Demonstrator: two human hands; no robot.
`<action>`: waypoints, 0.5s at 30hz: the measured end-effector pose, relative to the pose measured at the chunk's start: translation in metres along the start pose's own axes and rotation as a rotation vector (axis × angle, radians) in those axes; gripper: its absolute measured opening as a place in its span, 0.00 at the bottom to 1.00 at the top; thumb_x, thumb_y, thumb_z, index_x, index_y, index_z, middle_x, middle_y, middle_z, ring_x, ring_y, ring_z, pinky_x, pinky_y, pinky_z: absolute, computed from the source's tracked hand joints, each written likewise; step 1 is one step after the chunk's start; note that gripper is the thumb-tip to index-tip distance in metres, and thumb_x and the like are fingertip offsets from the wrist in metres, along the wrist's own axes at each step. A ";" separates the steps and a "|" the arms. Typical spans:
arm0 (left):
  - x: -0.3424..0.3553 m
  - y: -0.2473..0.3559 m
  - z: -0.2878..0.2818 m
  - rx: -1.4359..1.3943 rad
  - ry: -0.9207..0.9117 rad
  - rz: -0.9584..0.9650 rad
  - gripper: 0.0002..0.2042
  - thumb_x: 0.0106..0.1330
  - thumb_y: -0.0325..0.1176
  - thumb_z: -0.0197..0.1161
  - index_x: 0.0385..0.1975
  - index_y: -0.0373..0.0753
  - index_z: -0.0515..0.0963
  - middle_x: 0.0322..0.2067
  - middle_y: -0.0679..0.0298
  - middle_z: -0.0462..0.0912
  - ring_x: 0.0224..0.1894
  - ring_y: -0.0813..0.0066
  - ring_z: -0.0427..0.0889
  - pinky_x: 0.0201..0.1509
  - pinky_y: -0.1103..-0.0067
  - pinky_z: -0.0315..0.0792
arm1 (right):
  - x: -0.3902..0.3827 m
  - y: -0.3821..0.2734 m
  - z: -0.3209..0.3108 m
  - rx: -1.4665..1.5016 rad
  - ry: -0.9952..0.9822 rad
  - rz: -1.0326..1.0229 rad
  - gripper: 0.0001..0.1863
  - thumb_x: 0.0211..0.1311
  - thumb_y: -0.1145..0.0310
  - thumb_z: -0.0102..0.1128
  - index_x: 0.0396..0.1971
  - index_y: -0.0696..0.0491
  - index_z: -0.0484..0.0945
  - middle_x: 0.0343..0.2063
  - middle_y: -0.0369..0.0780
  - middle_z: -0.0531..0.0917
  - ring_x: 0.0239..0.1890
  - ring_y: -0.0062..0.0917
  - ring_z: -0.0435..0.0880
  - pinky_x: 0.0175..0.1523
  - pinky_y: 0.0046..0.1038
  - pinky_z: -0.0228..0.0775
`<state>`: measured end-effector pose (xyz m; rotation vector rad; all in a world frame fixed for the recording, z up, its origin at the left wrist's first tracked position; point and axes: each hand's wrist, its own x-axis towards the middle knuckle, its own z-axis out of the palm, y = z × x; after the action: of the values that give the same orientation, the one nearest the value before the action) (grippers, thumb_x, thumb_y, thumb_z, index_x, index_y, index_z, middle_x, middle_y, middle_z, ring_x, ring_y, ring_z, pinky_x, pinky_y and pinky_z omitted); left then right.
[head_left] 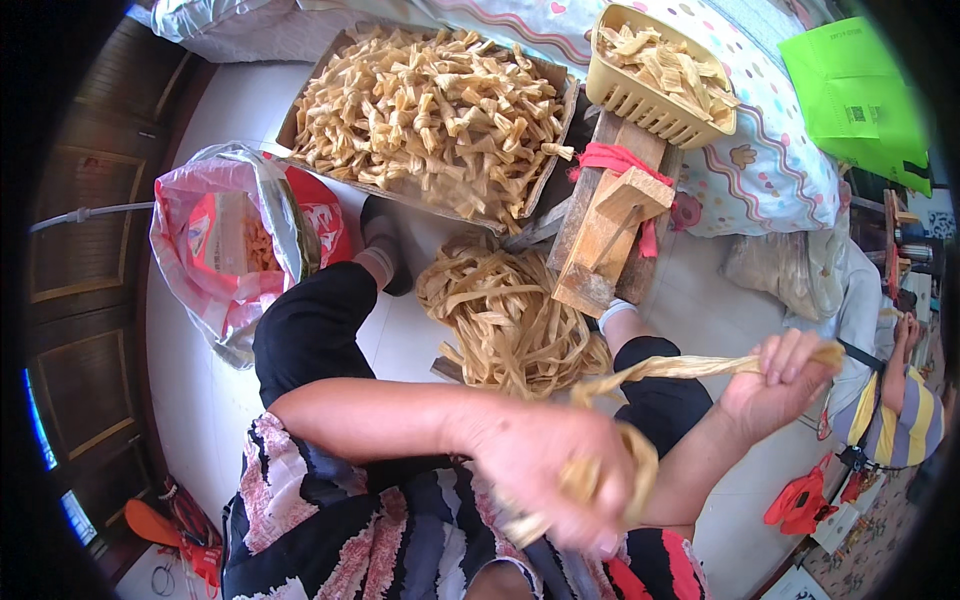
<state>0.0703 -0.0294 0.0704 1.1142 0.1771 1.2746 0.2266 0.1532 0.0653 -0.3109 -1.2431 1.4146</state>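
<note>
My left hand (560, 460), blurred by motion, is closed on a bunched loop of pale tan dried strip low at the centre right, over my lap. My right hand (770, 385) grips the strip (690, 365) farther right, with a short end sticking out past its fingers and a length stretched between both hands. A loose heap of long strips (500, 310) lies on the floor between my legs. Behind it, a cardboard tray (420, 120) holds many knotted pieces. A wooden block stand (610, 230) wrapped with red cloth carries a cream plastic basket (660, 75) of short pieces.
A bag (180, 260) with pink lining is left of my leg, before dark wooden doors (85, 230). A patterned quilt (750, 180) and green bag (835, 90) are behind right. Another person (890, 410) in a striped top sits at the right edge. Orange footwear (150, 520) lies lower left.
</note>
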 end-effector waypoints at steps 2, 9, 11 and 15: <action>0.005 0.005 0.005 -0.109 -0.174 0.074 0.15 0.63 0.30 0.60 0.12 0.38 0.70 0.21 0.62 0.77 0.25 0.67 0.77 0.30 0.73 0.68 | -0.001 0.006 0.002 0.039 0.047 0.061 0.13 0.64 0.63 0.55 0.23 0.51 0.67 0.14 0.29 0.61 0.13 0.09 0.54 0.15 0.13 0.44; -0.026 -0.007 -0.032 1.412 0.131 -0.704 0.07 0.48 0.32 0.62 0.26 0.39 0.78 0.23 0.60 0.76 0.27 0.64 0.79 0.28 0.72 0.73 | -0.027 0.020 0.015 -0.364 -0.302 0.225 0.12 0.53 0.68 0.68 0.27 0.55 0.72 0.18 0.32 0.71 0.16 0.12 0.65 0.20 0.14 0.55; -0.030 0.010 -0.057 1.007 0.384 -0.593 0.07 0.57 0.33 0.62 0.28 0.37 0.81 0.25 0.52 0.81 0.28 0.60 0.82 0.33 0.71 0.75 | -0.037 0.021 0.018 -0.559 -0.502 0.322 0.13 0.47 0.71 0.72 0.25 0.55 0.73 0.18 0.33 0.76 0.18 0.13 0.72 0.22 0.16 0.61; -0.052 0.015 -0.061 0.955 0.792 -0.584 0.09 0.59 0.30 0.60 0.36 0.33 0.80 0.31 0.54 0.83 0.31 0.68 0.83 0.37 0.78 0.75 | -0.053 0.040 0.049 -0.673 -0.795 0.294 0.13 0.46 0.69 0.72 0.22 0.54 0.73 0.16 0.37 0.78 0.18 0.22 0.78 0.23 0.22 0.68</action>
<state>0.0016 -0.0393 0.0277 1.1166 1.7139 1.0131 0.1819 0.0938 0.0292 -0.4113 -2.4170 1.3645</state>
